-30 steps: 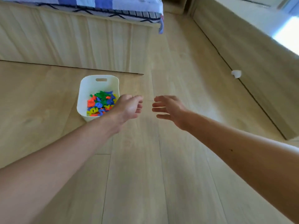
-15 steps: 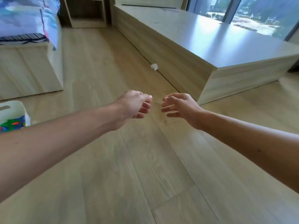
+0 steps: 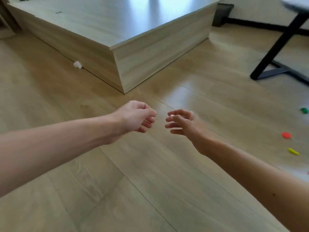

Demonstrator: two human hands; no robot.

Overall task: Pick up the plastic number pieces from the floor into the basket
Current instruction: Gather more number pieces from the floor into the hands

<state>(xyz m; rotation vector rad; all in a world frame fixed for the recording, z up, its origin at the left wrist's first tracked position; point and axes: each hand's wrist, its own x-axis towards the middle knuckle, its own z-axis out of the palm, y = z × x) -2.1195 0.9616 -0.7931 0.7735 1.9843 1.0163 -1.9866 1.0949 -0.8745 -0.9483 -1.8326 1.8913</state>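
Note:
Three plastic pieces lie on the wood floor at the far right: a green piece (image 3: 304,110), a red piece (image 3: 286,135) and a yellow piece (image 3: 293,151). My left hand (image 3: 136,116) hovers mid-frame with loosely curled fingers and holds nothing. My right hand (image 3: 182,122) hovers beside it, fingers relaxed and spread, also empty. Both hands are well left of the pieces. The basket is out of view.
A low wooden platform (image 3: 117,27) fills the upper middle, its corner just beyond my hands. A small white object (image 3: 77,64) sits at its base. A black table leg (image 3: 274,52) stands at the upper right.
The view has swung right: the basket and bed have left the frame, and the platform corner, table leg and coloured pieces have come in. Both hands stay empty and close together.

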